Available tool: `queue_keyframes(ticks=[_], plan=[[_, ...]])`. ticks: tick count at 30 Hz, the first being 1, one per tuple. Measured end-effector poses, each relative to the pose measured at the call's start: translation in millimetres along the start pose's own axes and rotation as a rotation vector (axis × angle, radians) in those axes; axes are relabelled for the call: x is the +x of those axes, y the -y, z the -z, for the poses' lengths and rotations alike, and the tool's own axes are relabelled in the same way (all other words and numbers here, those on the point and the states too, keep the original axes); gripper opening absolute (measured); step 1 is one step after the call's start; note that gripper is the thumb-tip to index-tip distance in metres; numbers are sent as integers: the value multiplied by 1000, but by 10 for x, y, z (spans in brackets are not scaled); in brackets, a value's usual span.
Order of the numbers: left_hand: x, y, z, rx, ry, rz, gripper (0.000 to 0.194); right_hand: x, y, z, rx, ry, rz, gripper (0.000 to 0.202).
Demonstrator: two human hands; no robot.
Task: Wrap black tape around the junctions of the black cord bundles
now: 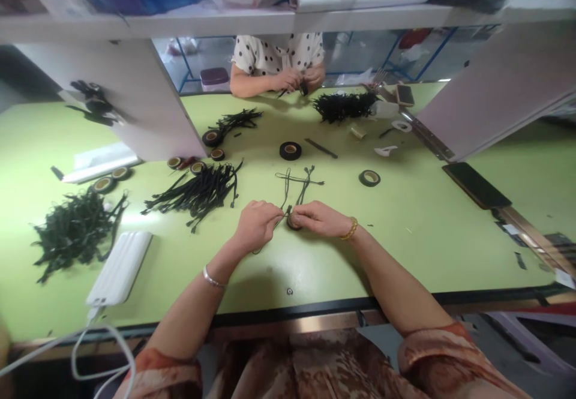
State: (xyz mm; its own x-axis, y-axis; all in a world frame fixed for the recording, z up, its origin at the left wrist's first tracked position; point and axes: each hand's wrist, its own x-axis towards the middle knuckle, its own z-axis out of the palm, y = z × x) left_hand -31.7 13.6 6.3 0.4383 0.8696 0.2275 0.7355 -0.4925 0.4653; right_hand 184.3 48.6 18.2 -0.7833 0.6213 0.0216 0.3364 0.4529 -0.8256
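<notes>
My left hand [260,224] is closed in a pinch on a thin black cable [286,190], whose loop stretches up the table and whose tail hangs below the fingers. Right beside it, my right hand [317,218] is closed on a roll of black tape [294,221], held against the cable. The fingers cover most of the spot where tape and cable meet. Just beyond my hands, a few more thin cables [307,183] lie crossed on the green table [333,273]. Farther up sits a larger black tape roll [290,150].
Bundles of black cables [198,192] and a tangled pile [74,228] lie left, near a white power bank [119,267]. Another tape roll [369,177] and a phone [476,184] are right. Opposite, a person's hands [294,80] work below a shelf [270,22].
</notes>
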Motion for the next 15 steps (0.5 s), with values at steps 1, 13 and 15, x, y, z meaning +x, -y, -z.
queue_keyframes(ticks=[1, 13, 15], plan=[[3, -7, 4, -79, 22, 25, 22, -7, -5, 19, -12, 4, -12, 31], [-6, 132, 34, -680, 220, 384, 23, -43, -181, 165, -78, -82, -73, 32], [-5, 150, 64, -706, 244, 398, 24, -53, -205, 206, -82, -147, -86, 33]])
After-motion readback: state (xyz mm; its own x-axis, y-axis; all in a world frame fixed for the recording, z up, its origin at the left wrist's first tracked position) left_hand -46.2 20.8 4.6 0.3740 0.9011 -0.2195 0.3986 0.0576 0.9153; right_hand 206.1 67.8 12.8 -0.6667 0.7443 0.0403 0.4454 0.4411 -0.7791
